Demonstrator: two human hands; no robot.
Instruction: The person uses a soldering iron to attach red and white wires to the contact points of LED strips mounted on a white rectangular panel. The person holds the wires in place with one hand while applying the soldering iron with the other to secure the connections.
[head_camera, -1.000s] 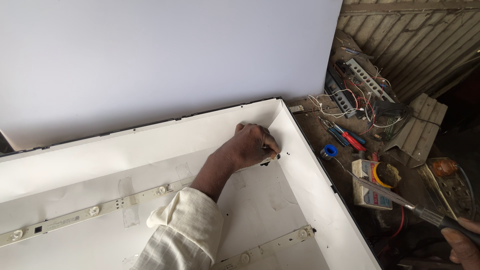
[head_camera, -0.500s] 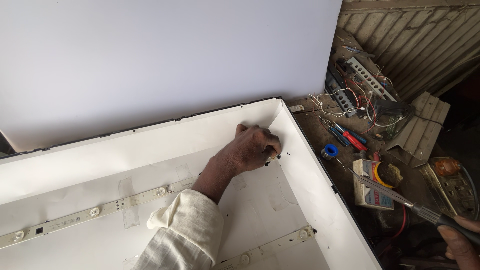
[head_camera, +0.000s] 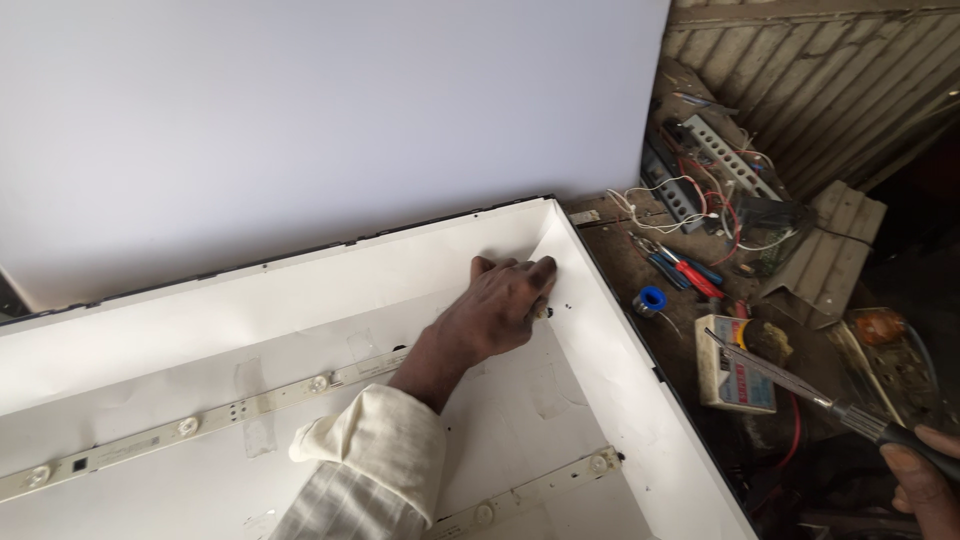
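1. Head view: the left hand (head_camera: 500, 305) lies palm-down inside a large white backlight tray (head_camera: 300, 290), near the tray's far right corner. The fingers are curled together and pressed to the tray floor over a small dark fitting (head_camera: 545, 313). Whether the grip pinches that fitting or only covers it cannot be told.

2. Head view: the cream sleeve (head_camera: 375, 455) is pushed back from the wrist, likely to keep cloth off the white reflective sheet as the arm reaches across.

3. Head view: the right hand (head_camera: 925, 480) sits off the tray, at the near right edge of the desk. Its grip is wrapped around the dark handle of a long metal tool (head_camera: 800, 385), whose tip points toward the tray, so the tool looks held ready while the other hand works.

4. Head view: two LED strips (head_camera: 200, 420) run along the tray floor, one mid-tray and one at the near edge, with patches of clear tape (head_camera: 255, 385) holding the sheet flat.

5. Head view: a large white panel (head_camera: 330, 110) leans upright behind the tray's far edge, apparently set aside to expose the inside.

6. Head view: the desk (head_camera: 615, 260) to the right carries red-handled pliers (head_camera: 690, 272), a blue spool (head_camera: 652, 298), a cream-cased meter (head_camera: 735, 375) and tangled wires with circuit boards (head_camera: 715, 165), all within reach of the right hand.
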